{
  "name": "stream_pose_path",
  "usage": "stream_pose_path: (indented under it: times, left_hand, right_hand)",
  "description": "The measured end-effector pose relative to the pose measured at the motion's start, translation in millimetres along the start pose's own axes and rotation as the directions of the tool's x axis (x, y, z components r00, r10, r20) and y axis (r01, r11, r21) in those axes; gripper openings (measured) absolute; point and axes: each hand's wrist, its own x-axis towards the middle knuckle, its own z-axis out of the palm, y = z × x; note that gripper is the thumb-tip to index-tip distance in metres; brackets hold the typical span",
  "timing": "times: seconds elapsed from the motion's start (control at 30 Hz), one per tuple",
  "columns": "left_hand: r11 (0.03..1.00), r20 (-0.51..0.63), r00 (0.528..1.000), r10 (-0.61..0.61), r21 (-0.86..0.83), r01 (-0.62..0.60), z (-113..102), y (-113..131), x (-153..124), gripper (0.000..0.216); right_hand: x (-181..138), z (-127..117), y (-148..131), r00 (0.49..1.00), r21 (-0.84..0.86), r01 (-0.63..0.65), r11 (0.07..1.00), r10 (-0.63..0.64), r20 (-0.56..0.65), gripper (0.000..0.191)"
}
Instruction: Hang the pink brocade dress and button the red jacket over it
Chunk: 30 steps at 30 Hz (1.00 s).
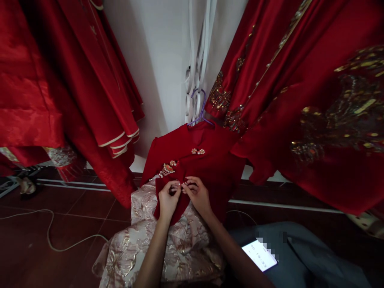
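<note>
A red garment (210,168) hangs in front of me from a purple hanger (202,108), its lower part spread over my lap. My left hand (169,199) and my right hand (198,195) meet at its front, fingertips almost touching. Both are closed in a pinch around a small beaded fastener (183,184), which the fingers partly cover. Higher up, near the collar, sits a pearl-and-gold fastener (198,151). A fan-shaped beaded ornament (167,170) with dangling pearls lies on the cloth just above my left hand.
Pale floral brocade (135,244) covers my lap. Red garments (90,80) hang on the left, and sequined red ones (300,120) on the right. A lit phone (259,255) rests at lower right on grey-blue fabric. A white cable (52,236) crosses the tiled floor.
</note>
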Motion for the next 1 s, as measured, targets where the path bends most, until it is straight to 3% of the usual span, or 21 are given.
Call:
stream_pose_path:
  times: [0.23, 0.4, 0.57, 1.0]
  left_hand:
    - [0.996, 0.009, 0.999, -0.034, -0.079, 0.035, -1, 4, 0, 0.027]
    - [0.996, -0.02, 0.999, -0.046, -0.073, 0.045, -1, 2, 2, 0.026]
    - [0.997, -0.05, 0.996, -0.073, -0.032, 0.071, -2, 1, 5, 0.028]
    - [0.999, 0.034, 0.999, -0.02, 0.044, 0.019, -3, 0, 3, 0.02]
  right_hand:
    - [-5, 4, 3, 0.994, -0.084, 0.085, 0.993, -0.091, -0.066, 0.027]
    - [2, 8, -2, 0.995, -0.13, 0.073, 0.989, -0.08, -0.052, 0.027]
    - [3, 17, 1, 0.988, -0.2, 0.074, 0.977, -0.1, -0.119, 0.025]
    - [-6, 16, 5, 0.971, -0.241, 0.117, 0.963, -0.162, -0.177, 0.018]
